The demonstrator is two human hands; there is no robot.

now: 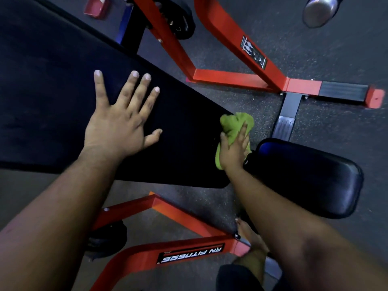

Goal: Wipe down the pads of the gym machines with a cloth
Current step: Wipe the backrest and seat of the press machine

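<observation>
The right hand [234,150] bunches a green cloth [236,122] against the end edge of the long black pad [63,80]. Its grip is pressed onto the cloth, fingers laid over the wad with the thumb hooked round the near side, so the fabric stays gathered under the palm while it rubs the pad's corner. Most of the cloth bulges out beyond the fingertips; a smaller tail pokes out below the wrist.

The left hand [119,120] lies flat on the pad, well to the left of the cloth grip, its fingers spread wide and holding nothing. That looks like a brace: weight on the pad to steady the body while the other arm reaches across and down.

Just right of the cloth grip, nearly touching the wrist, sits a smaller glossy seat pad [315,177], which is likely the next thing to wipe.

The red frame [228,32] runs beyond and below the grip. On its near rail, a black label [191,253] reads "RN FITNESS" upside down from this view; the first letters may be cut off. A warning sticker [253,52] on the far rail has small print and pictograms too fine to read. A bare foot [252,244] stands on the floor beside the near rail.
</observation>
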